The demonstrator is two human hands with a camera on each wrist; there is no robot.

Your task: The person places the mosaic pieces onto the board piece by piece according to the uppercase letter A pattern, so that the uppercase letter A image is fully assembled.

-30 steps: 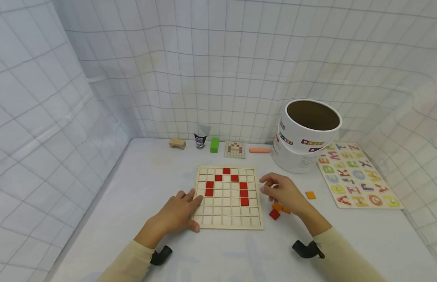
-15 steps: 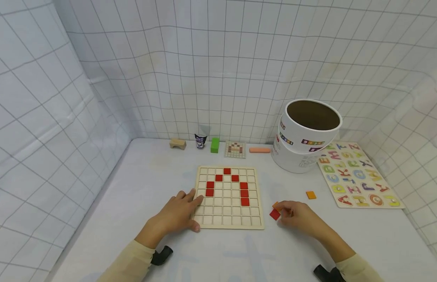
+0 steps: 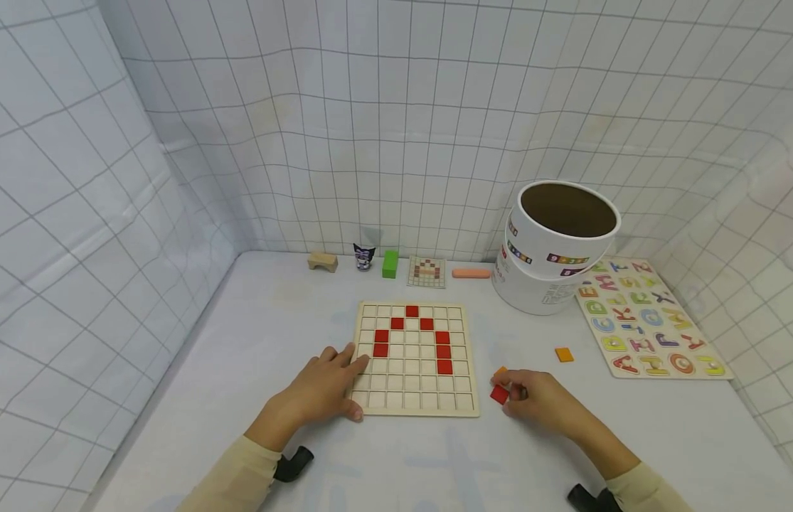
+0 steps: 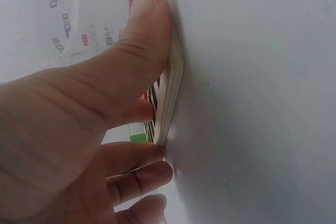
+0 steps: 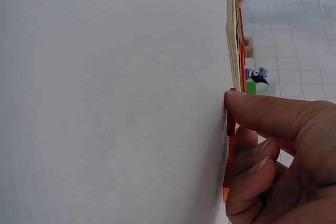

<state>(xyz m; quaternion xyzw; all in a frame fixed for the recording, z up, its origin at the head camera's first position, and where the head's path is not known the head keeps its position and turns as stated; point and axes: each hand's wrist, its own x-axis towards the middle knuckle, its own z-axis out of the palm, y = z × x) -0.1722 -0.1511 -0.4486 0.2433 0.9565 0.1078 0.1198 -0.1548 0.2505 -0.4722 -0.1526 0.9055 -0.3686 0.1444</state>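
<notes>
White gridded sheets wall a white table [image 3: 255,370]. On it lies a grid board [image 3: 414,358] with red tiles set in an arch. At the board's near left corner rests the left hand [image 3: 319,391], thumb pressing its edge, fingers loose. Just right of the board, the right hand [image 3: 542,402] pinches a red tile [image 3: 498,395] on the table, beside an orange tile [image 3: 501,371].

Recording booth, gridded white sheet walls [image 3: 434,107], white table [image 3: 274,334]
</notes>
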